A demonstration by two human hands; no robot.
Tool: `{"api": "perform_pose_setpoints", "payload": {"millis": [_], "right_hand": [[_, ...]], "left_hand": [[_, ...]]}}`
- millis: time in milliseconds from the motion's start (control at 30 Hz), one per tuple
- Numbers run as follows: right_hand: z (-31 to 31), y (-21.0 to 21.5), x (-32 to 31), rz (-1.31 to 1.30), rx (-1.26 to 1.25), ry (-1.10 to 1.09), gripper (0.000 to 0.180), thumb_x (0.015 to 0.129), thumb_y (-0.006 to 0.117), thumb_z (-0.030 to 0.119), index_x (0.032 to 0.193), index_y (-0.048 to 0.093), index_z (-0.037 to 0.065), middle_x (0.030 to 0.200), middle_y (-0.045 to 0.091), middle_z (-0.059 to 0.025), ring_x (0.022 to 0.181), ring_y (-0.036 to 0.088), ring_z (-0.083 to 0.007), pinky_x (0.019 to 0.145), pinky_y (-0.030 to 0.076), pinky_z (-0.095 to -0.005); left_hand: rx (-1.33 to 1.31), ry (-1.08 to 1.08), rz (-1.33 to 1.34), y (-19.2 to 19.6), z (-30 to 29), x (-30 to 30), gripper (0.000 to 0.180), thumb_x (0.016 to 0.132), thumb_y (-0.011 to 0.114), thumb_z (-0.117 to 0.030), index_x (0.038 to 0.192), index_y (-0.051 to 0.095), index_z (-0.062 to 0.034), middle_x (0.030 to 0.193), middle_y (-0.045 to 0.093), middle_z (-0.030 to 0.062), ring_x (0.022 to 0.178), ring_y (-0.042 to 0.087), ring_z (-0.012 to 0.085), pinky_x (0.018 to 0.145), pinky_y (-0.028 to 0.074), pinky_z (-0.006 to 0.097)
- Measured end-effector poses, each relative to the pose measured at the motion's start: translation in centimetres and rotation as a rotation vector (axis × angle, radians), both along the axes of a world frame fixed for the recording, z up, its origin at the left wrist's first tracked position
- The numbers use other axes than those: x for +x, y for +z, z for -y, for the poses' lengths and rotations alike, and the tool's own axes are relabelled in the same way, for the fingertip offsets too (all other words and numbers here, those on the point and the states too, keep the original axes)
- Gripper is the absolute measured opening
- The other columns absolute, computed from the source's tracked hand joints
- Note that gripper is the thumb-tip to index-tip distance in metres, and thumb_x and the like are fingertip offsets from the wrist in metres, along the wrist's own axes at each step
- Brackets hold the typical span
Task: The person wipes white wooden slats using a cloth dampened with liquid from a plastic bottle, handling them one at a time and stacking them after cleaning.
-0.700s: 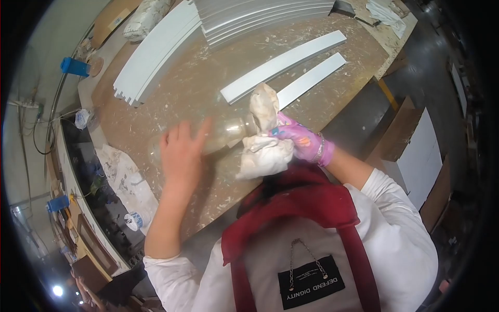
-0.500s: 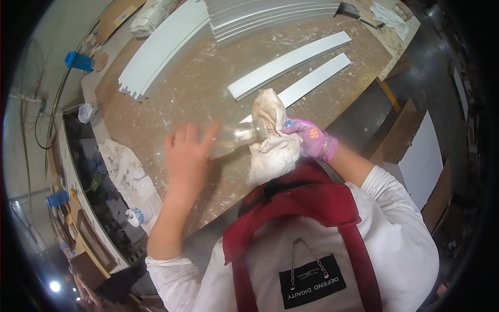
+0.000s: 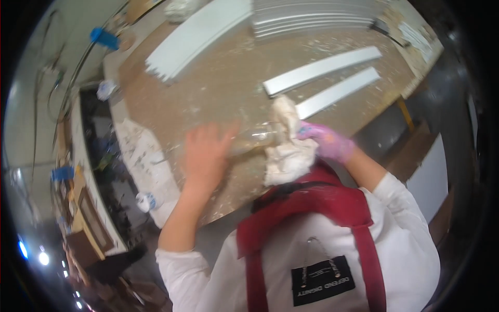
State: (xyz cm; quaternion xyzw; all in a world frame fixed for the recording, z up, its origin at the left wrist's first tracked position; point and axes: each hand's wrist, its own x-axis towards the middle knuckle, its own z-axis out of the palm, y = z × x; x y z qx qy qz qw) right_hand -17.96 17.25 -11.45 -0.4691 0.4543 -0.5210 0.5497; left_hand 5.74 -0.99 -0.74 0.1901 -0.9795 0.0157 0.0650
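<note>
A clear bottle (image 3: 254,137) lies sideways in the grip of my bare left hand (image 3: 207,153), its neck pointing right against a crumpled off-white rag (image 3: 292,158). Motion blurs the fingers and the bottle, and its contents are hard to make out. My right hand (image 3: 328,142), in a pink patterned glove, is closed on the rag's right side. Folds of cloth hide some of its fingertips. Both hands are above the near part of the brown worktable (image 3: 218,88). Just beyond the rag lie two white strips, a longer one (image 3: 322,70) and a shorter one (image 3: 340,92).
White slatted panels (image 3: 200,36) and a stack of long white boards (image 3: 312,21) lie at the table's far side. A stained cloth (image 3: 140,151) hangs along the left edge, near a small white container (image 3: 145,202). Cardboard (image 3: 416,156) stands at the right.
The whole view has shifted, so the table and hands appear further right and slightly lower. Bottle and rag keep about the same place relative to each other, both still held.
</note>
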Motion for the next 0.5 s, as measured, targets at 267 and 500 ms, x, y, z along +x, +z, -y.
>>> {"api": "perform_pose_setpoints", "payload": {"millis": [267,500], "right_hand": [[3.9,5.1,1.6,0.819,0.300,0.037,0.056,0.093,0.047,0.005,0.145,0.027,0.000,0.139,0.045,-0.0112,0.125,0.048,-0.0189,0.106,0.038,-0.0332],[-3.5,2.6,-5.2,0.930,0.151,-0.296,0.047,0.090,0.052,0.012,0.134,0.042,-0.003,0.127,0.056,-0.0188,0.116,0.056,-0.0305,0.104,0.041,-0.0452]], "left_hand": [[0.328,0.162,-0.390,-3.0,2.6,1.2,0.067,0.065,0.075,-0.013,0.127,0.050,-0.0049,0.113,0.058,0.0152,0.103,0.055,0.0315,0.088,0.044,0.043],[0.334,0.725,-0.941,-5.3,12.3,7.1,0.074,0.075,0.078,-0.024,0.131,0.039,0.0047,0.127,0.050,0.0183,0.118,0.049,0.0296,0.102,0.036,0.038]]}}
